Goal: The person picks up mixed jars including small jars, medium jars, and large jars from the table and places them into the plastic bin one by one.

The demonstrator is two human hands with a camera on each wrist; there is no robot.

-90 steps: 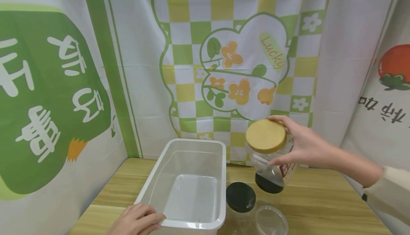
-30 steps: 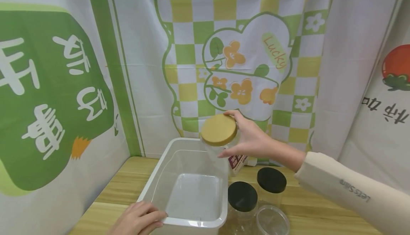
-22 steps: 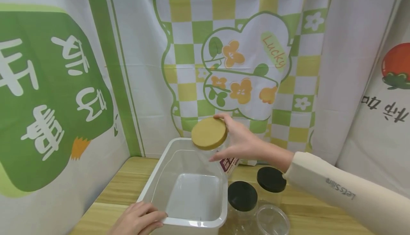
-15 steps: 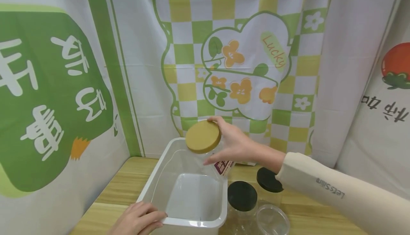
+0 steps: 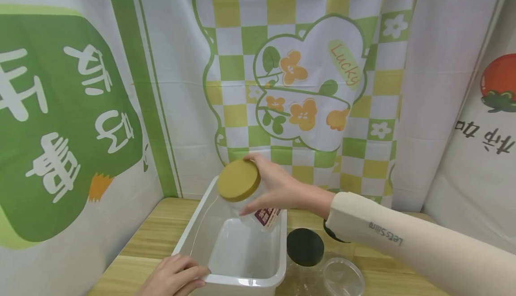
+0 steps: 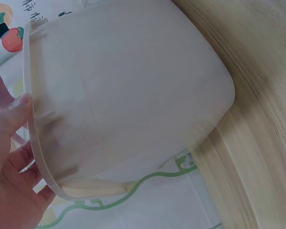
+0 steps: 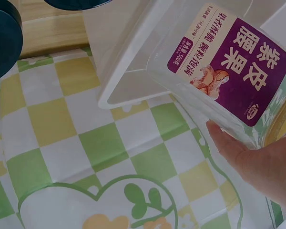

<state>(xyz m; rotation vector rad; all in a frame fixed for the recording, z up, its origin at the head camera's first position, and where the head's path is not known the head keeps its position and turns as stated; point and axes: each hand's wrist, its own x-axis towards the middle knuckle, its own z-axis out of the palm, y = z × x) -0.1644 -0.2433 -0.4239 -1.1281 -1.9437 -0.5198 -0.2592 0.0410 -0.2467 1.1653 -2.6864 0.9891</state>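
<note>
My right hand (image 5: pixel 278 186) grips a clear plastic jar (image 7: pixel 157 64) with a yellow lid (image 5: pixel 238 180) and a purple-and-cream label (image 7: pixel 238 67). The jar is tilted and held over the far part of a white plastic bin (image 5: pixel 185 238). Part of its body is behind my fingers in the head view. At the near left corner, my left hand (image 5: pixel 173 276) holds the bin's rim, and the left wrist view shows the thumb on one side of the rim (image 6: pixel 35 143) and fingers on the other.
Right of the bin stands a clear jar with a black lid (image 5: pixel 305 246). Behind it, another black-lidded jar (image 5: pixel 342 246) is partly covered by my sleeve. A clear round lid or container (image 5: pixel 343 278) is at the front. Printed cloth (image 5: pixel 234 70) hangs behind the wooden table (image 5: pixel 155 224).
My right hand has carried the yellow-lidded jar left from above the black-lidded jars to over the bin, tilting and lowering it. The left hand has stayed on the rim.
</note>
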